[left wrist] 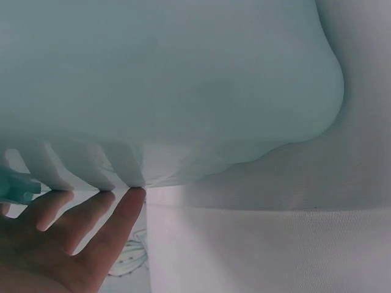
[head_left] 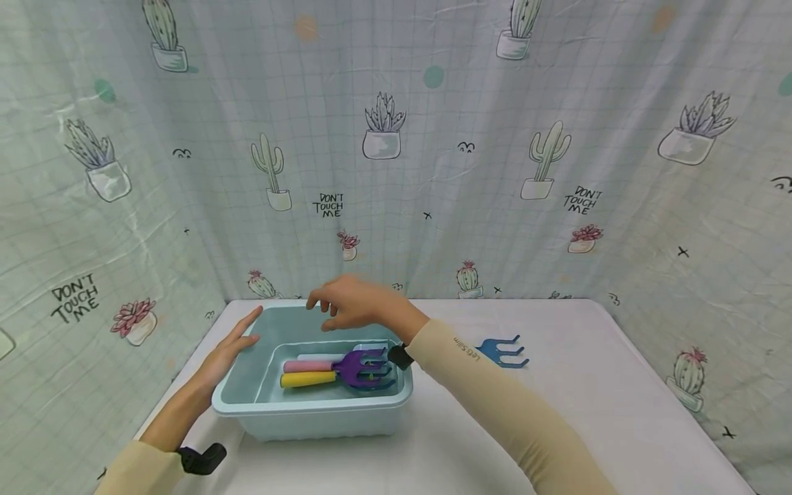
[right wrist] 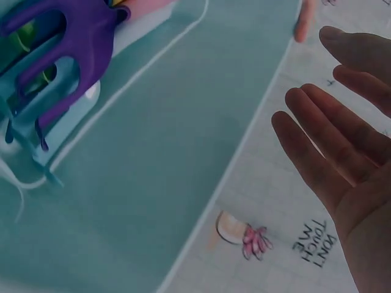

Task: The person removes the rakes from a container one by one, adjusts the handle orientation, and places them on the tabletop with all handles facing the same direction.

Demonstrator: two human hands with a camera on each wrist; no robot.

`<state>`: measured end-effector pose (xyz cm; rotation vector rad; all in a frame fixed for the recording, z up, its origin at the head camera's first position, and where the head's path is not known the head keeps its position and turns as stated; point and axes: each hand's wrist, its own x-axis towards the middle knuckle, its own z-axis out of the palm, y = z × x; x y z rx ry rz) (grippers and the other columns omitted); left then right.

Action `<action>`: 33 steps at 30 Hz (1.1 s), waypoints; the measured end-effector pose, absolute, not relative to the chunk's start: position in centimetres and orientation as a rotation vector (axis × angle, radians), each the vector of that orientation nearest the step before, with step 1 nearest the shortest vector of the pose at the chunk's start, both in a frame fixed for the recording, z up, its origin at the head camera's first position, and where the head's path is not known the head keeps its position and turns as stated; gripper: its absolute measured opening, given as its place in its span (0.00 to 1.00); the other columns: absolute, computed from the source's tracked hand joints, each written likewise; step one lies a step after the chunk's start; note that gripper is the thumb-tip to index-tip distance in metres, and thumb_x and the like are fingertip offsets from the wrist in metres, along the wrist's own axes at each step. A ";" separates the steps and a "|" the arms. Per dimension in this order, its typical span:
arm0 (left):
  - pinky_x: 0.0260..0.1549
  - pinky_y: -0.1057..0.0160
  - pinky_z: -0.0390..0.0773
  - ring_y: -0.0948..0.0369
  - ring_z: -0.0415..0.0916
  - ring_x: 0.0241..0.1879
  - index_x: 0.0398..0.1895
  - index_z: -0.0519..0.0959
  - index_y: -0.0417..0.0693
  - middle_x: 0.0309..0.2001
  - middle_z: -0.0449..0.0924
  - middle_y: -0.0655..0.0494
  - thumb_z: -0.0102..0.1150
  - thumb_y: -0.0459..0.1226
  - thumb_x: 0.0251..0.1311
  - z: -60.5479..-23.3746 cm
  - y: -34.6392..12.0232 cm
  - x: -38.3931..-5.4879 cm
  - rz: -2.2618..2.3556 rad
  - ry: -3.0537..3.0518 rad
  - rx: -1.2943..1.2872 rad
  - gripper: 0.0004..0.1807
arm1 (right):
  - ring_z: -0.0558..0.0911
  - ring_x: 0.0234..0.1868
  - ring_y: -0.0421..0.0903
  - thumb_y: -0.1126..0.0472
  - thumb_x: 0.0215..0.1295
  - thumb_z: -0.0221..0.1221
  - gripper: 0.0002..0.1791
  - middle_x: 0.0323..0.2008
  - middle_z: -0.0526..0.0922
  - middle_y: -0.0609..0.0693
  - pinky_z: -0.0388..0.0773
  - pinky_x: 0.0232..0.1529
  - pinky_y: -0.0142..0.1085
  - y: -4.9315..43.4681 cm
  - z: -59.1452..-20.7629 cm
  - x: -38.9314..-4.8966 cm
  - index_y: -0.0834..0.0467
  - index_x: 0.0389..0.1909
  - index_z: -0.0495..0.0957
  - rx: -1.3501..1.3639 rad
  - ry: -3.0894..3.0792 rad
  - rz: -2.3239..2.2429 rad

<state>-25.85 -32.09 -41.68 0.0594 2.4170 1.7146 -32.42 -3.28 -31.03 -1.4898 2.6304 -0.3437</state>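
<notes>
In the head view, with the clock centred on the light-blue plastic tub (head_left: 322, 423), its outer side is touched at nine o'clock by the left hand (head_left: 221, 357), whose fingers are spread. At one o'clock the right hand (head_left: 354, 302) is held above the tub, fingers slightly bent and parted, with nothing gripped. Inside the tub, a purple hand fork (head_left: 355, 368) is laid with its tines toward three o'clock and its yellow handle (head_left: 308, 379) toward nine, beside a pink handle (head_left: 306, 366). At three o'clock, on the white tabletop (head_left: 619, 385), a blue hand fork (head_left: 489, 348) is partly hidden by the right sleeve (head_left: 495, 405).
</notes>
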 end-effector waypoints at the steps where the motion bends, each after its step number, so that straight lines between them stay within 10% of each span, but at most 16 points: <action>1: 0.73 0.24 0.42 0.36 0.28 0.83 0.85 0.33 0.65 0.85 0.24 0.50 0.36 0.45 0.82 -41.7 -32.1 -25.8 1.715 2.417 0.061 0.37 | 0.86 0.49 0.40 0.55 0.68 0.67 0.23 0.51 0.86 0.47 0.81 0.50 0.28 -3.7 -31.4 -32.6 0.49 0.63 0.79 -1.483 2.617 -0.342; 33: 0.73 0.23 0.38 0.38 0.26 0.83 0.85 0.34 0.67 0.86 0.25 0.52 0.36 0.45 0.82 -42.1 -32.2 -26.4 1.699 2.432 0.033 0.37 | 0.81 0.46 0.38 0.61 0.65 0.69 0.23 0.54 0.86 0.49 0.80 0.44 0.29 -8.3 -39.2 -34.7 0.53 0.61 0.82 -1.219 2.423 -0.319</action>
